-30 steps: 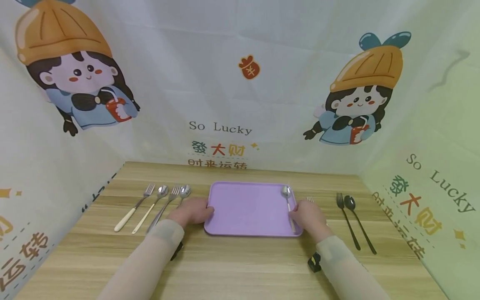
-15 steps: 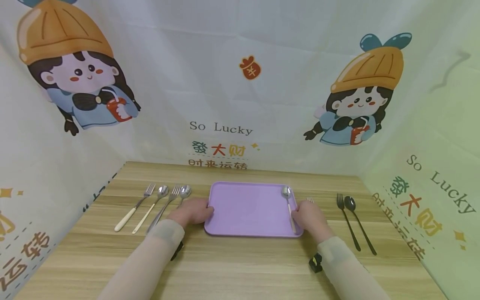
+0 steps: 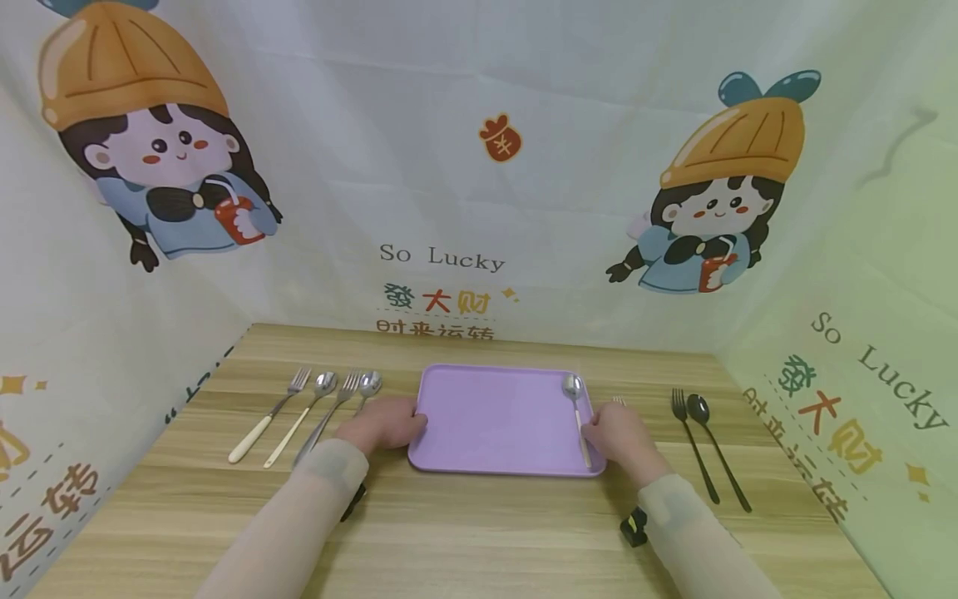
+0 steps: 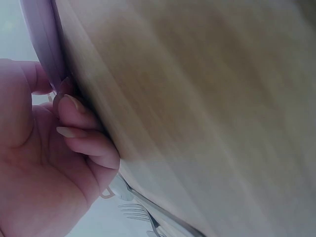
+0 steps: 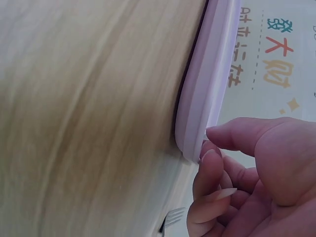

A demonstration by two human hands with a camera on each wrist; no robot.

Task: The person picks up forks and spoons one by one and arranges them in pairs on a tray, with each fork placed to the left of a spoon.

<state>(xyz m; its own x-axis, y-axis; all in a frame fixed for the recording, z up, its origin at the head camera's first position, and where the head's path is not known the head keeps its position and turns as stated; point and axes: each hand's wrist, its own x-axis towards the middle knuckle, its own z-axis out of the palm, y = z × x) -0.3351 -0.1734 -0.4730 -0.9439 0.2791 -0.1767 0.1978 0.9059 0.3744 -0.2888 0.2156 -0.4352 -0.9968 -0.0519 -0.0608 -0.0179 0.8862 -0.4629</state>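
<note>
A purple rectangular tray (image 3: 494, 420) lies in the middle of the wooden table. My left hand (image 3: 383, 423) pinches its left rim, thumb on top and fingers curled below, as the left wrist view of the tray edge (image 4: 47, 42) shows. At the opposite rim my right hand (image 3: 623, 433) grips the tray the same way; its thumb (image 5: 237, 136) lies over the edge in the right wrist view. One spoon (image 3: 572, 387) with a pale handle rests on the tray along its right side, close to the right thumb.
Left of the tray lie forks (image 3: 258, 437) and spoons (image 3: 325, 383) side by side, one partly behind the left hand. A black fork (image 3: 678, 403) and black spoon (image 3: 698, 408) lie at right. Another fork (image 3: 619, 400) is mostly hidden behind the right hand. A printed cloth (image 3: 569, 208) encloses the table.
The right hand and the tray's right end have shifted very slightly right and toward the near side. Both hands keep their hold on the rims.
</note>
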